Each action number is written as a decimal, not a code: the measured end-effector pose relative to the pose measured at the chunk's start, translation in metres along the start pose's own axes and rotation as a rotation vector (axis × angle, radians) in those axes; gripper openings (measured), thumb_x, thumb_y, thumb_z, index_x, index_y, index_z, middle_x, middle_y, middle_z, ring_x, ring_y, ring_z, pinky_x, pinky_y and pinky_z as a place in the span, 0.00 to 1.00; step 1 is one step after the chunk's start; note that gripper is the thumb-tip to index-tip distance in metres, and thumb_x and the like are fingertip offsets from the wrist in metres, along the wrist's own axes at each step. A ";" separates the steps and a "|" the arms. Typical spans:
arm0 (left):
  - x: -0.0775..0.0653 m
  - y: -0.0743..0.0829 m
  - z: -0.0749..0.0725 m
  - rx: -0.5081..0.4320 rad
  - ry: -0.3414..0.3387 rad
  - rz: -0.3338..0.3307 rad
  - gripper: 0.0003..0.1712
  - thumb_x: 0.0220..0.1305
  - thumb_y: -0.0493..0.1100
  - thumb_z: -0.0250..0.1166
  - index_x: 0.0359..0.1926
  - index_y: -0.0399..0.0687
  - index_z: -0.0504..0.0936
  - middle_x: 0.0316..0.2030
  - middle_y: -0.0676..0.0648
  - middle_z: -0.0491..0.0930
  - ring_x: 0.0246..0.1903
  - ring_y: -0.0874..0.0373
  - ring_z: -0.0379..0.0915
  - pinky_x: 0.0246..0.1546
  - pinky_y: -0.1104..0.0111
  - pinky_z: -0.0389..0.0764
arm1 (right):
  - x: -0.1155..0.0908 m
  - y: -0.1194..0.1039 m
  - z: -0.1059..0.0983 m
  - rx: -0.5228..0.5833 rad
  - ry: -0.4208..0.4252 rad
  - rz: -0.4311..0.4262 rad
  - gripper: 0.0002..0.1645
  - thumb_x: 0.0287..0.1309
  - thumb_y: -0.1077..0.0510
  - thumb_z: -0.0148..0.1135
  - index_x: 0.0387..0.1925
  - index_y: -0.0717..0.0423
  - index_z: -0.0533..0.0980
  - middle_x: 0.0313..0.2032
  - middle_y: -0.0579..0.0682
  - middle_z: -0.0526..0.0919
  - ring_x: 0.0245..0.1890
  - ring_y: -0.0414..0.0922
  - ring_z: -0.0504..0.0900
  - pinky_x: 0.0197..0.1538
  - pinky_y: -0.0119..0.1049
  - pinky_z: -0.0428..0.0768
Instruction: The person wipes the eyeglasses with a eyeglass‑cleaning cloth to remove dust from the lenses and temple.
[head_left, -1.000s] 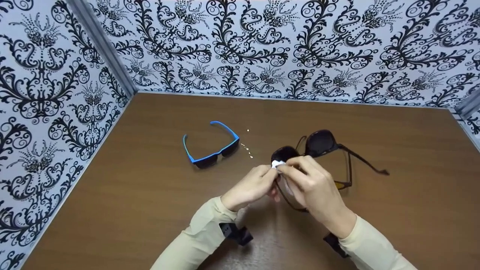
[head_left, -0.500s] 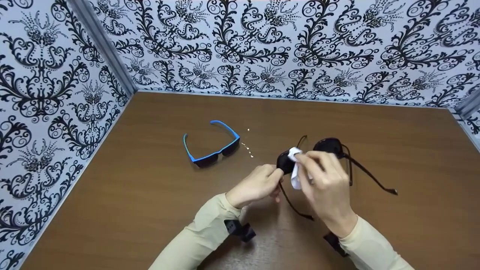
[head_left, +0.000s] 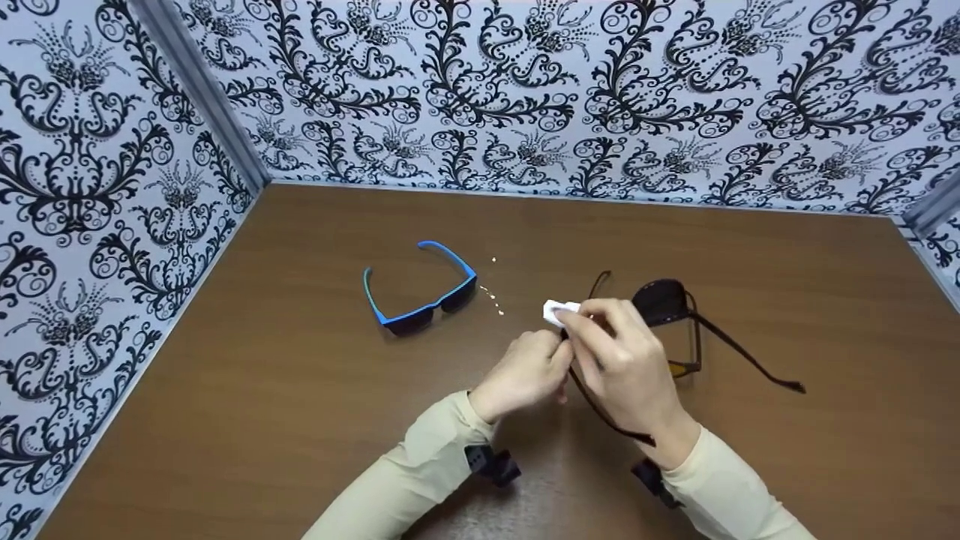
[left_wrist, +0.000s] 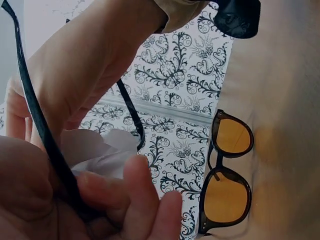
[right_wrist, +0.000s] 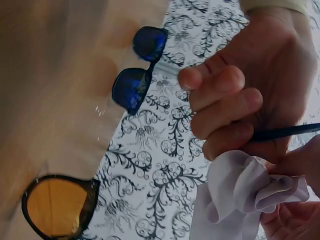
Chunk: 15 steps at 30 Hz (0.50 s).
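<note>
My left hand [head_left: 525, 371] grips dark sunglasses [head_left: 660, 300] near one hinge, holding them above the table. One temple slants down toward me and the other reaches out to the right. My right hand [head_left: 626, 367] pinches a white cloth [head_left: 559, 311] over the near lens, which the hand and cloth hide. In the left wrist view a black temple [left_wrist: 37, 110] passes across the left palm, with the cloth [left_wrist: 107, 150] bunched beyond it. Seen from the right wrist, the cloth [right_wrist: 240, 190] lies crumpled against the curled left fingers [right_wrist: 225, 110].
Blue-framed sunglasses [head_left: 427, 307] rest unfolded on the brown table [head_left: 315, 225], left of the hands. Small white bits [head_left: 491, 296] lie beside them. Amber-lensed glasses [left_wrist: 232, 170] stand on the table behind the right hand. Patterned walls [head_left: 510, 97] border the back and left.
The right hand with the cloth moved up and right across the near lens, then back left. The held sunglasses shifted slightly right, their near temple swinging lower. The blue-framed pair stayed put.
</note>
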<state>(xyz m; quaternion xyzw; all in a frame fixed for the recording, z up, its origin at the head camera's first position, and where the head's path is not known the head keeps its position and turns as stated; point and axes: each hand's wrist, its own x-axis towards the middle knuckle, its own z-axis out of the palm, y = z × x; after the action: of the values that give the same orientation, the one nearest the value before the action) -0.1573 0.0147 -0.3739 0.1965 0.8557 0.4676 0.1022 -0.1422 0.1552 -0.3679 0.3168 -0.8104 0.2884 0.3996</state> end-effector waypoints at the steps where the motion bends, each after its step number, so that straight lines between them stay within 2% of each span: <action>1: 0.000 0.000 0.000 -0.003 0.007 0.006 0.20 0.68 0.36 0.48 0.18 0.42 0.76 0.10 0.48 0.77 0.13 0.58 0.77 0.16 0.73 0.68 | 0.000 0.000 0.000 -0.012 0.005 -0.006 0.10 0.62 0.66 0.58 0.41 0.63 0.83 0.34 0.59 0.78 0.33 0.55 0.76 0.33 0.45 0.78; 3: 0.000 0.000 0.000 -0.018 0.013 0.021 0.19 0.67 0.36 0.48 0.19 0.43 0.75 0.11 0.46 0.77 0.14 0.57 0.78 0.17 0.73 0.69 | -0.001 0.001 -0.002 -0.055 0.031 0.019 0.09 0.61 0.67 0.58 0.41 0.63 0.82 0.34 0.59 0.78 0.32 0.55 0.76 0.32 0.46 0.78; 6: -0.001 0.000 -0.001 -0.034 0.003 0.045 0.19 0.68 0.37 0.47 0.20 0.45 0.75 0.11 0.44 0.77 0.13 0.59 0.78 0.20 0.73 0.71 | -0.002 0.003 -0.005 -0.112 0.075 0.080 0.11 0.54 0.71 0.62 0.41 0.64 0.81 0.34 0.60 0.78 0.31 0.55 0.77 0.32 0.48 0.79; 9: -0.001 0.000 -0.002 -0.048 -0.003 0.046 0.18 0.68 0.37 0.47 0.21 0.47 0.75 0.10 0.47 0.76 0.11 0.64 0.75 0.20 0.73 0.71 | -0.006 0.005 -0.006 -0.131 0.094 0.100 0.13 0.52 0.71 0.63 0.42 0.66 0.79 0.33 0.60 0.78 0.30 0.55 0.78 0.32 0.48 0.79; 10: -0.002 0.000 -0.003 -0.053 -0.001 0.047 0.19 0.68 0.37 0.47 0.21 0.45 0.76 0.09 0.49 0.75 0.11 0.65 0.74 0.20 0.73 0.71 | -0.007 0.006 -0.005 -0.132 0.093 0.085 0.13 0.51 0.72 0.64 0.41 0.66 0.79 0.33 0.60 0.78 0.29 0.55 0.78 0.31 0.48 0.79; 13: -0.001 -0.001 -0.006 -0.056 0.022 0.051 0.19 0.67 0.36 0.46 0.20 0.45 0.75 0.08 0.54 0.72 0.12 0.64 0.75 0.19 0.73 0.69 | -0.012 0.009 -0.003 -0.122 0.081 -0.006 0.08 0.59 0.66 0.59 0.39 0.66 0.79 0.32 0.60 0.78 0.28 0.54 0.79 0.29 0.45 0.80; 15: -0.001 -0.001 -0.009 -0.044 0.042 0.053 0.19 0.67 0.36 0.46 0.19 0.44 0.75 0.08 0.55 0.71 0.13 0.61 0.76 0.18 0.72 0.67 | -0.016 0.011 -0.002 -0.107 0.054 -0.060 0.09 0.63 0.64 0.55 0.38 0.64 0.80 0.32 0.59 0.78 0.28 0.52 0.78 0.28 0.43 0.81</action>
<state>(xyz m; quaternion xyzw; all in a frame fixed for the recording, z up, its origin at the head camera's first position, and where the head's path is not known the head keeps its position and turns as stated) -0.1596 0.0067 -0.3694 0.2070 0.8418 0.4927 0.0760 -0.1415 0.1679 -0.3823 0.3112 -0.8036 0.2411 0.4463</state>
